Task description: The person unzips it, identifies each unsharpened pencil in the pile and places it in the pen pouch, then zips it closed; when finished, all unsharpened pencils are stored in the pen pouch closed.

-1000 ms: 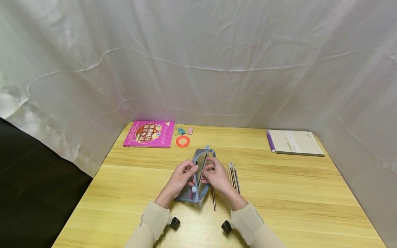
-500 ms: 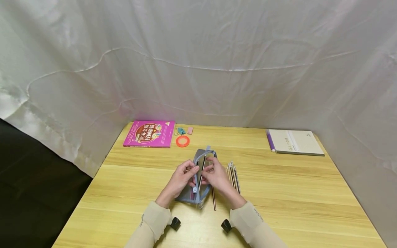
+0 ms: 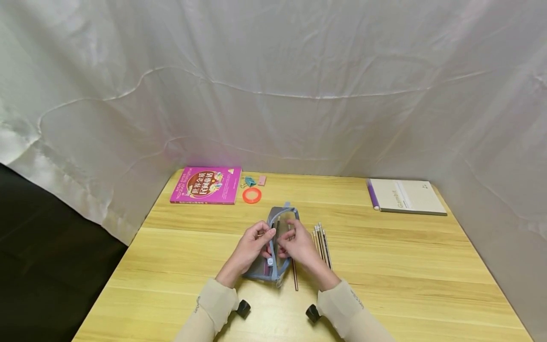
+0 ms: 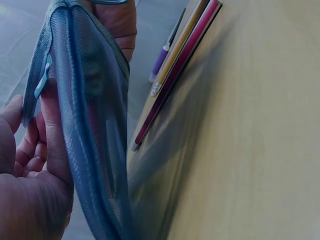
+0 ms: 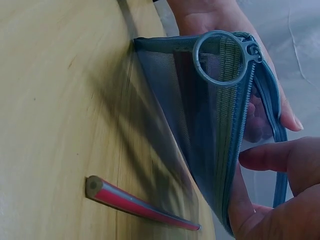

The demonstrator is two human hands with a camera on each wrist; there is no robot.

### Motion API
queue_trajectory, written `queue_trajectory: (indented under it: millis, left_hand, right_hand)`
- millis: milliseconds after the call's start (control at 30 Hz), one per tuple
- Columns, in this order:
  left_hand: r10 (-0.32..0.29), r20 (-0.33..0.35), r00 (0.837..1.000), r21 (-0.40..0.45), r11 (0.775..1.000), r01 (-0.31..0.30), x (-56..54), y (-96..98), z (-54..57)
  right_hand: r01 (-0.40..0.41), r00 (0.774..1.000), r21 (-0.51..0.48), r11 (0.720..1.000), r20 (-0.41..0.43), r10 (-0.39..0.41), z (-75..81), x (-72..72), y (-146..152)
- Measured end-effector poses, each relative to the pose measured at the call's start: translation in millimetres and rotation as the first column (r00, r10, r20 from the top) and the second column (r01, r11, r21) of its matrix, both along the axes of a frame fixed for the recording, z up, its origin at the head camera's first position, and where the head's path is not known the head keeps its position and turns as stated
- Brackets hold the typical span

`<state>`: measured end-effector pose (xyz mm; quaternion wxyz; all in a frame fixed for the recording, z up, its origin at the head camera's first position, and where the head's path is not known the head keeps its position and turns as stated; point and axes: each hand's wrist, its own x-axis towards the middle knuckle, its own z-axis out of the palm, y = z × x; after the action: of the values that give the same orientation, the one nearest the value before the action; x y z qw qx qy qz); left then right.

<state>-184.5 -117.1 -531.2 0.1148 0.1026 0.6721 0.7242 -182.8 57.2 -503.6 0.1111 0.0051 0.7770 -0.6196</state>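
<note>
A blue-grey mesh pencil case (image 3: pixel 255 272) is held upright at the middle of the table, its zip open. My left hand (image 3: pixel 249 247) pinches its left rim between thumb and fingers; in the left wrist view the zip edge (image 4: pixel 36 95) lies between them. My right hand (image 3: pixel 301 246) has its loosely bent fingers in the mouth of the case, with nothing visible between them. A dark pencil (image 3: pixel 278 227) lies inside. A red pencil (image 5: pixel 140 205) lies on the table right beside the case. The zip's ring pull (image 5: pixel 197 62) hangs at the near end.
Several pencils (image 3: pixel 323 242) lie bunched right of my right hand. A pink book (image 3: pixel 226 190), a teal clip (image 3: pixel 249 181), a pink eraser (image 3: pixel 262 180) and an orange tape roll (image 3: pixel 245 195) sit back left. A notebook (image 3: pixel 416 197) with a purple pen (image 3: pixel 373 194) lies back right.
The pencil that my right hand held over the mouth of the case has slid down inside, out of the fingers. My left hand keeps its hold on the rim.
</note>
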Motion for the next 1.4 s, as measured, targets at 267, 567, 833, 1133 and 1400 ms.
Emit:
queue_trajectory:
  millis: [267,567,833,1133,1400]
  left_hand:
    - [0.006,0.012,1.000,0.001,1.000,-0.006,1.8,-0.9,4.3]
    - [0.029,0.025,0.999,-0.010,1.000,-0.029,2.2,-5.1,6.1]
    - [0.050,0.035,0.998,-0.014,0.999,-0.050,1.9,-9.5,6.7]
    - [0.080,0.042,0.996,-0.009,0.997,-0.080,3.6,-16.3,6.9]
    - [0.100,0.036,0.994,-0.017,0.995,-0.099,3.0,-20.5,5.9]
  right_hand:
    - [0.003,1.000,-0.052,0.999,0.003,-0.003,3.7,0.3,4.9]
    - [0.023,0.999,-0.083,0.996,-0.028,-0.025,14.5,2.1,23.3]
    - [0.080,0.995,-0.017,0.997,-0.057,-0.080,11.9,2.4,39.2]
    - [0.011,1.000,0.060,0.998,-0.002,-0.011,-6.9,2.6,40.7]
    - [-0.010,1.000,0.167,0.986,-0.011,0.012,-21.0,2.2,37.4]
